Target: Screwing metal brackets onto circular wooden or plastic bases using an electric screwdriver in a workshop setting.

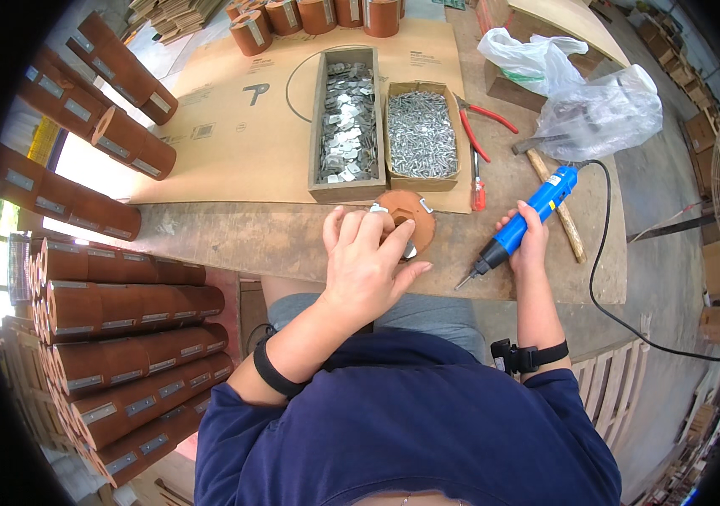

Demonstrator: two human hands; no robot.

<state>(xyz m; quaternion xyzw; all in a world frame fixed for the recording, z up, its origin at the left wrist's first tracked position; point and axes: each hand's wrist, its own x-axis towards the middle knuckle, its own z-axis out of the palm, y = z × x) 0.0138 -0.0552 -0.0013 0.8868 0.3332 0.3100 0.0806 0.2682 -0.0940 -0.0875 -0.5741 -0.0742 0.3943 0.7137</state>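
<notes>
On the bench edge in front of me stands a reddish-brown round piece [421, 226] with a centre hole and small metal clips at its rim. Curled over its top and left side, the fingers of my left hand [368, 253] grip it; my palm hides part of it. My right hand [531, 240] is wrapped round a blue corded electric screwdriver [529, 215], whose bit points down and left, apart from the round piece. Behind the piece are a wooden tray [316, 160] of flat metal clips [348, 126] and a cardboard box [425, 182] full of screws [421, 135].
Red-handled pincers [471, 135], a red-handled screwdriver [478, 196] and a hammer [558, 202] lie to the right. Plastic bags [600, 114] sit behind them. Brown cylinders [132, 308] with metal plates are stacked at left. The black cord [600, 287] hangs past the bench's right edge.
</notes>
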